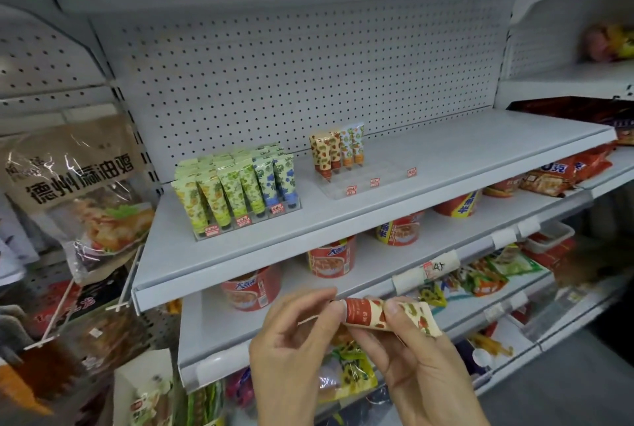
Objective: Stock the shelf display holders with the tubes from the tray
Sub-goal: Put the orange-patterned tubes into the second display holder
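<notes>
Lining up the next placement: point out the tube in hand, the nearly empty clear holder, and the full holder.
Tube in hand (363, 311): head view, on its red cap end.
Nearly empty clear holder (368, 175): head view, on its bare slots.
Full holder (236, 185): head view, on its front-row tubes.

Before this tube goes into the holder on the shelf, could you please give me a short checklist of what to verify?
1. Tube held: ok, left hand at cap end, right hand on body.
2. Free slots in right holder: ok, only four tubes at back.
3. Left holder needs stock: not ok, looks full.
4. Tube cap-down: not ok, lying sideways.
5. Tray stock: cannot tell.
</notes>
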### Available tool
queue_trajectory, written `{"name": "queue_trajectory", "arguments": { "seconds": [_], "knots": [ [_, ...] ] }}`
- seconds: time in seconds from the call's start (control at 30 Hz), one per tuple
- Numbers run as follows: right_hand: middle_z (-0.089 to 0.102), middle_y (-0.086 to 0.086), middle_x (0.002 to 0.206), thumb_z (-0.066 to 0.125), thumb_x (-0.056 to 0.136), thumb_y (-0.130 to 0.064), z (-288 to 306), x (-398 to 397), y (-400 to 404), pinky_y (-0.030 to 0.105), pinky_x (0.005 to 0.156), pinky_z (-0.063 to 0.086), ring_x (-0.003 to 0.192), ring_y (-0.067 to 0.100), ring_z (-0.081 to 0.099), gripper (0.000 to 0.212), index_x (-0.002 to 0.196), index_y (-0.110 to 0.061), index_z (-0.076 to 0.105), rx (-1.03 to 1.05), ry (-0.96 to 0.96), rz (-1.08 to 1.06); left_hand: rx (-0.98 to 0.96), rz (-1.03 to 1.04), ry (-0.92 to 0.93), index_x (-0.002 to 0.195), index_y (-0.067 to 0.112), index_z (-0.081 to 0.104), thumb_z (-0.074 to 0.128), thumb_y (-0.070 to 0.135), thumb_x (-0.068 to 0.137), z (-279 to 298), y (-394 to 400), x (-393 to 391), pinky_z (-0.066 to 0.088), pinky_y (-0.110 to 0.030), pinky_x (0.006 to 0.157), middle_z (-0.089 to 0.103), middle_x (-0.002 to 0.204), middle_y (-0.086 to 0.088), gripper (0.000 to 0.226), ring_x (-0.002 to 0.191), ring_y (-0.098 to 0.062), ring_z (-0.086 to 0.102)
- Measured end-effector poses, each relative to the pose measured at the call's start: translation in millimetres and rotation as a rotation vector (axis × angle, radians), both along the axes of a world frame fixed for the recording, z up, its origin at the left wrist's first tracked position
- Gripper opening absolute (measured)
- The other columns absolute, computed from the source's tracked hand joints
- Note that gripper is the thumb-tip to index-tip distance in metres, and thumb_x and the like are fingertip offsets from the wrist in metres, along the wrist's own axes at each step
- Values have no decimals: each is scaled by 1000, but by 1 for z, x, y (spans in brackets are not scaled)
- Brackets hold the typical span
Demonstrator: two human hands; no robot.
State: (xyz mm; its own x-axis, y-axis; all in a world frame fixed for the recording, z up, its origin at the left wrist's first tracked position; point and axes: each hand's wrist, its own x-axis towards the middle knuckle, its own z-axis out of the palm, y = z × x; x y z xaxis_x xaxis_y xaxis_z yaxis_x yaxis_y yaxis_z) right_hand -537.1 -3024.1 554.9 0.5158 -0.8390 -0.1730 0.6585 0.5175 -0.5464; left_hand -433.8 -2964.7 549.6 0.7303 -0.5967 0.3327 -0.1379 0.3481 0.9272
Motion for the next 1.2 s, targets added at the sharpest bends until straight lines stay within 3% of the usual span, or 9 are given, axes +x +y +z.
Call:
{"name": "queue_trajectory", "arguments": {
  "seconds": [0.07, 0.2, 0.3, 0.4, 0.53, 0.67, 0.83, 1.0, 1.2],
  "knots": [
    [67, 33, 98, 63, 72, 1, 1, 0, -8, 41, 62, 61, 83, 40, 70, 32, 104, 1, 55, -28, 16, 0, 46, 38, -56, 77, 26, 81, 79, 17, 62, -1, -4, 4, 55, -17, 62, 74, 88, -2, 18, 80, -19, 70],
    [69, 27, 92, 63, 74, 2, 5, 0, -34, 40, 63, 61, 81, 35, 71, 34, 108, 0, 56, -36, 8, -1, 82, -73, -64, 92, 24, 81, 72, -5, 75, 9, -15, 4, 53, -13, 73, 77, 98, 2, 35, 96, -8, 71],
    [70, 22, 83, 64, 72, 3, 7, 2, -50, 38, 58, 60, 76, 33, 72, 28, 100, -1, 57, -43, -9, 35, 37, -34, 47, 95, 20, 79, 77, 13, 64, 17, -31, 0, 54, -14, 69, 77, 92, 3, 32, 89, -7, 72],
    [71, 23, 85, 64, 74, 4, 9, 4, -68, 39, 59, 60, 79, 34, 72, 28, 101, 1, 58, -66, 8, 59, 84, 56, -21, 79, 29, 81, 78, 22, 63, 16, -51, 6, 59, -23, 72, 77, 83, 3, 18, 80, -15, 74],
    [70, 23, 102, 65, 74, 2, 13, 8, -104, 41, 68, 61, 91, 35, 71, 39, 112, 0, 59, -73, 23, 72, 111, -42, -49, 88, 25, 81, 80, -6, 66, 16, -78, 12, 55, -16, 78, 77, 92, 0, 38, 90, -14, 74],
    [71, 20, 102, 67, 72, -2, 28, 17, -154, 33, 63, 60, 89, 29, 72, 42, 114, 1, 61, -135, 55, 71, 82, -72, 8, 109, 16, 73, 82, 9, 59, 31, -112, 22, 56, -21, 81, 76, 102, 2, 51, 99, -12, 71],
    [70, 21, 106, 70, 71, -4, 43, 33, -199, 38, 74, 60, 96, 32, 69, 38, 108, -4, 63, -293, 96, 62, 149, 74, -57, 85, 26, 80, 79, 27, 72, 45, -150, 36, 60, -32, 73, 77, 75, 0, 13, 74, -18, 74],
    [72, 18, 102, 71, 69, -6, 40, 46, -227, 37, 73, 60, 94, 31, 70, 36, 104, -7, 64, -376, 149, 108, 150, 96, -190, 82, 29, 80, 85, 6, 66, 30, -174, 47, 58, -26, 76, 77, 82, 4, 28, 78, -15, 74],
    [71, 9, 89, 68, 74, -2, 50, 61, -270, 37, 72, 60, 87, 25, 70, 23, 96, -7, 65, -440, 148, 130, 153, 230, -319, 92, 24, 79, 76, 30, 68, 29, -195, 76, 53, -12, 75, 76, 88, 14, 26, 83, 2, 70]
  ]
}}
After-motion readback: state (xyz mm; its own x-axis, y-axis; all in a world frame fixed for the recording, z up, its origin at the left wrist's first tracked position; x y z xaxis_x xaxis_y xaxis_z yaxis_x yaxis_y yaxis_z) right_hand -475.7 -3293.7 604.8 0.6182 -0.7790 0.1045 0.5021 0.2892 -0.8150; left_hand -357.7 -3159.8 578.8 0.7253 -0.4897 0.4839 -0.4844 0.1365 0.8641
